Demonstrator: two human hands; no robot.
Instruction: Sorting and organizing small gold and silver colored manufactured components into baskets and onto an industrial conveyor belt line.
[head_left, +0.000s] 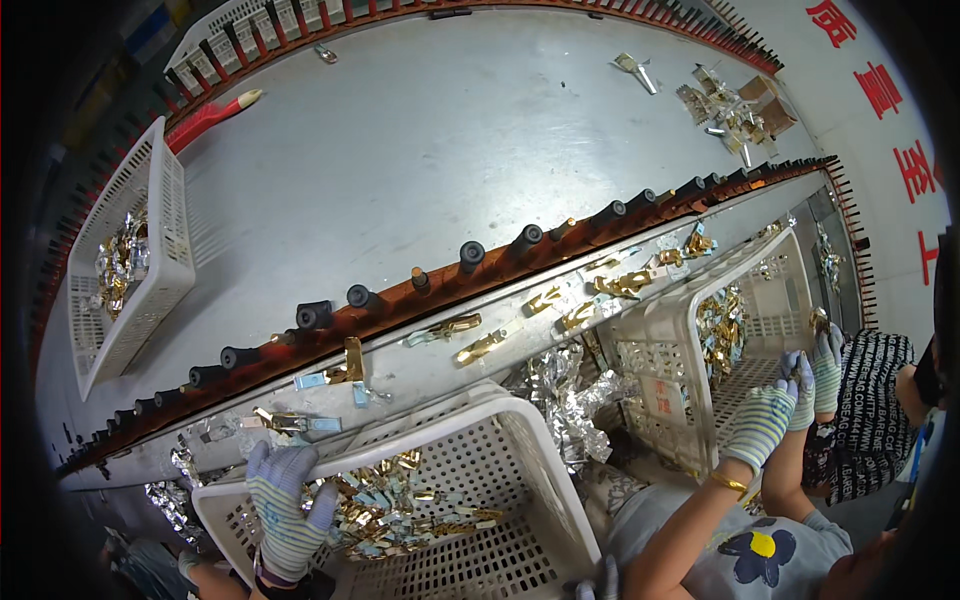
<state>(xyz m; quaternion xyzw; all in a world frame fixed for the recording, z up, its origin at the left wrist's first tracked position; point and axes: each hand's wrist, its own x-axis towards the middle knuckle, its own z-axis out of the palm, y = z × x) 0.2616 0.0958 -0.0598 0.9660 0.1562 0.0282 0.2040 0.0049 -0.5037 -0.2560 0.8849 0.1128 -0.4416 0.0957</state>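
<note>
In a striped knit glove, my left hand reaches over the long side of a white perforated basket, fingers and thumb apart. I see nothing in its grasp. Just beyond its fingertips, a gold metal piece with pale blue ends lies on the metal ledge. Many similar small gold and pale blue pieces are heaped inside the basket. Only gloved fingertips of my right hand show at the bottom edge, by the basket's right corner. They point upward and apart; the palm is out of view.
A rail with black-capped pegs runs behind the ledge. To the right, a co-worker's gloved hands work over another white basket. Crumpled foil lies between the baskets. A third basket stands tilted at far left, near a red-handled tool.
</note>
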